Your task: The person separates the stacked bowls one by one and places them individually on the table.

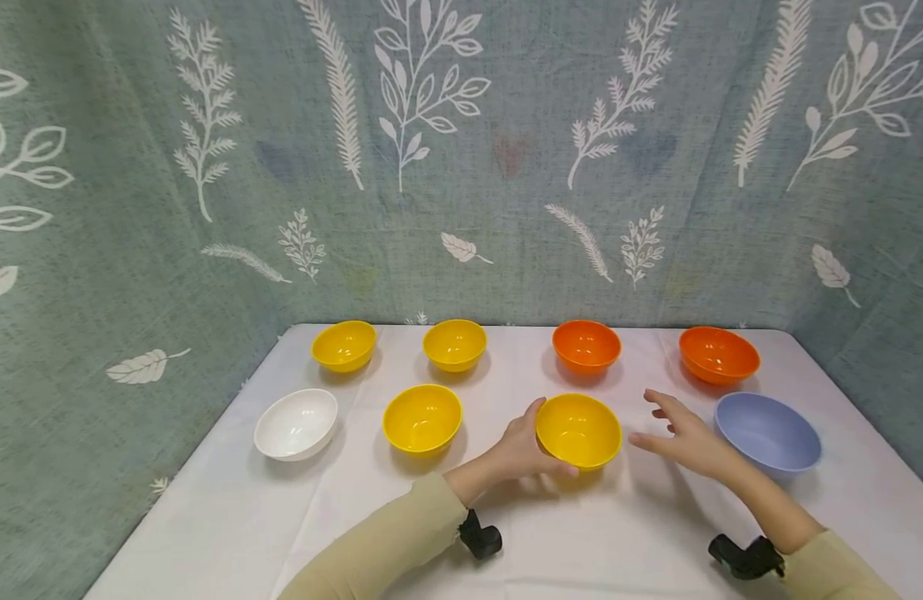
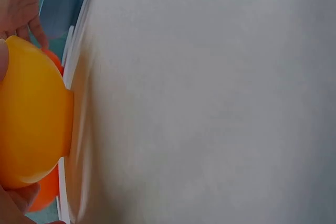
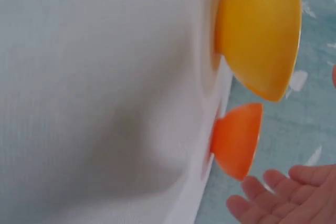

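Note:
A yellow bowl (image 1: 579,432) stands upright near the middle of the table, its base at or just above the white cloth. My left hand (image 1: 523,450) grips its left side, thumb at the near side and fingers at the far side. In the left wrist view the yellow bowl (image 2: 34,114) shows from the side between thumb and fingers. Just right of it, apart from the bowl, my right hand (image 1: 682,440) holds nothing, fingers spread. Behind that hand sits a light blue bowl (image 1: 769,433). The right wrist view shows the right hand (image 3: 294,195) below the yellow bowl (image 3: 260,32).
Another yellow bowl (image 1: 422,419) and a white bowl (image 1: 296,425) stand to the left. Along the back are two yellow bowls, one far left (image 1: 345,347), and two orange bowls, one far right (image 1: 720,356). A patterned green curtain (image 1: 506,233) hangs behind the white-covered table (image 1: 207,517).

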`<state>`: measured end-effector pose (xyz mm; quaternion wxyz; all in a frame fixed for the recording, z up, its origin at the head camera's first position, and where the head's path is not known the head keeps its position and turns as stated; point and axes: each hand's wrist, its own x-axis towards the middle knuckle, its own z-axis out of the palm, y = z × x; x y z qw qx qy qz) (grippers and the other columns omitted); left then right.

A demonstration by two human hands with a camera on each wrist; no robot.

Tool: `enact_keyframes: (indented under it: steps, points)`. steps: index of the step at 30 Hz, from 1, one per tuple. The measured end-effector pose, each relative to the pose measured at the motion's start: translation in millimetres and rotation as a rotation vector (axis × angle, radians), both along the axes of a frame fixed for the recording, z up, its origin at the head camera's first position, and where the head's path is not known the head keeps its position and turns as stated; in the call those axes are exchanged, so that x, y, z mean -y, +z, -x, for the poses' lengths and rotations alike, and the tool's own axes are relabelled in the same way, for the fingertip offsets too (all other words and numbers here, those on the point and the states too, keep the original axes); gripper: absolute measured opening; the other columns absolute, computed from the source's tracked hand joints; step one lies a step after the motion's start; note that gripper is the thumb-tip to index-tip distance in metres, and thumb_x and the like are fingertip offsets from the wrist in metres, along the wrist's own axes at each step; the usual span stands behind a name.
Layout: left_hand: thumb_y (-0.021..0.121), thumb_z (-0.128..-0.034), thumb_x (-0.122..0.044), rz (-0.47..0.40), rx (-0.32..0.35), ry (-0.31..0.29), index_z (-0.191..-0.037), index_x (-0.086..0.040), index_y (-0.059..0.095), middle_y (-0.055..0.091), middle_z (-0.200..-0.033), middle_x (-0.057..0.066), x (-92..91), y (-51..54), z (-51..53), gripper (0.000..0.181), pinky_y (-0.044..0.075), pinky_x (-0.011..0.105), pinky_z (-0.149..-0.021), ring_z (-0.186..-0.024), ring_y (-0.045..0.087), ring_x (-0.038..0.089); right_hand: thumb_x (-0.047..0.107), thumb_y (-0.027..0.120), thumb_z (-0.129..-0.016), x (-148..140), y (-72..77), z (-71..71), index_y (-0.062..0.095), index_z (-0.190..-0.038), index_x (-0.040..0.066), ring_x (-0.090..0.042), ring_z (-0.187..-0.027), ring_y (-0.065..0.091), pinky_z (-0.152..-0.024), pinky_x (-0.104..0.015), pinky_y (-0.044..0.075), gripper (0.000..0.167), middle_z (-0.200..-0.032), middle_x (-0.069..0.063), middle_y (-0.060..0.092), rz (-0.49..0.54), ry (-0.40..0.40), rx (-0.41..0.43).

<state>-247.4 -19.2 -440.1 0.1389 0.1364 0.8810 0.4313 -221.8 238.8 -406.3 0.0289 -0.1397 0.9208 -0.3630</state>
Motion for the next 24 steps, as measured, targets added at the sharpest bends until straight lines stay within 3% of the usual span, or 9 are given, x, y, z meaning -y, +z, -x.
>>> enact_keyframes:
  steps: [6,18,21,24]
  points:
    - [0.085,-0.0584,-0.037,-0.017,-0.003,-0.001,-0.145,-0.015,0.019,0.037,-0.138,0.012,-17.6,-1.6,1.1,0.111,0.034,0.049,-0.099,-0.124,0.035,0.029,0.036,0.060,-0.086,-10.0,4.2,-3.1,0.021,-0.139,-0.010,-0.047,-0.119,0.037,-0.094,-0.060,0.036,0.080,-0.137,-0.031,0.031,0.044,-0.073,0.016]
    - [0.086,-0.0570,-0.038,-0.039,-0.026,0.015,-0.144,-0.015,0.020,0.042,-0.134,0.009,-39.6,-2.6,-0.7,0.112,0.037,0.046,-0.098,-0.122,0.038,0.026,0.031,0.062,-0.085,-15.3,3.6,-6.0,0.021,-0.138,-0.013,-0.048,-0.118,0.037,-0.094,-0.060,0.035,0.080,-0.135,-0.033,0.031,0.058,-0.075,0.018]
    - [0.085,-0.0583,-0.038,-0.030,-0.044,0.021,-0.146,-0.012,0.012,0.036,-0.141,0.012,-40.3,-1.8,-1.7,0.117,0.034,0.048,-0.101,-0.128,0.034,0.029,0.031,0.062,-0.085,-15.1,2.3,-6.7,0.022,-0.137,-0.013,-0.048,-0.117,0.038,-0.094,-0.060,0.035,0.079,-0.135,-0.034,0.032,0.054,-0.073,0.002]
    - [0.084,-0.0606,-0.038,-0.029,-0.088,0.011,-0.147,-0.011,0.000,0.021,-0.149,0.015,-33.0,9.7,-7.6,0.124,0.027,0.051,-0.106,-0.136,0.021,0.032,0.032,0.062,-0.086,-14.1,2.7,-9.2,0.022,-0.138,-0.012,-0.048,-0.118,0.037,-0.093,-0.061,0.035,0.078,-0.136,-0.033,0.031,0.033,-0.065,-0.037]
